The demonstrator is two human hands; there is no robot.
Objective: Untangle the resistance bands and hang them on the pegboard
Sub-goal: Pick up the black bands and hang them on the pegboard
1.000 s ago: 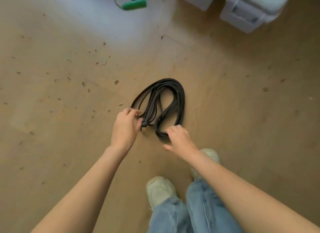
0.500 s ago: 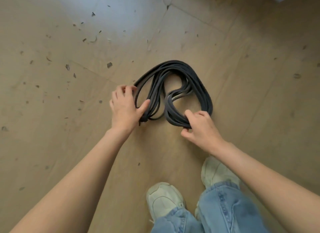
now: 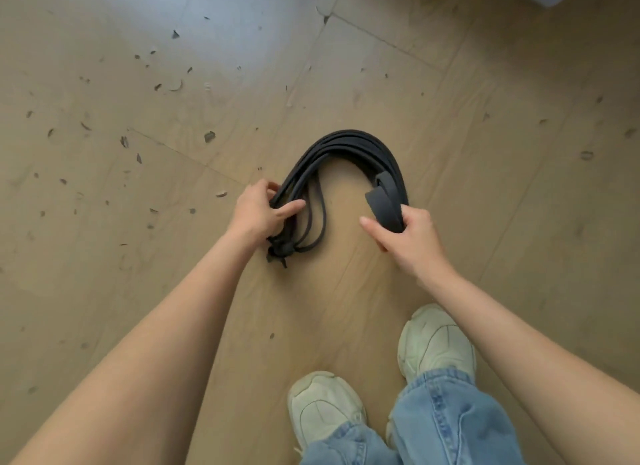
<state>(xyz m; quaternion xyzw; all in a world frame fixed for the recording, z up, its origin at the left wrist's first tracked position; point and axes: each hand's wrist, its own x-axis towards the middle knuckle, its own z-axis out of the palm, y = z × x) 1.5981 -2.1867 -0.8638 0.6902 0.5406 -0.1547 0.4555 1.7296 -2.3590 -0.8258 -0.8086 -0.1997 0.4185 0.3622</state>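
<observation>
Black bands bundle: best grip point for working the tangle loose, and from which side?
Probably grip the resistance bands just above the knot at the bundle's left end, coming from the left, where the left hand holds. The strands converge there. The right hand grips the flat, wide strap end opposite.

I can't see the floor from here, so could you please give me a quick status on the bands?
Left hand grips one end of the black resistance bands, right hand the other. Bundle arched between them, knot near left wrist. Nothing in the way.
</observation>
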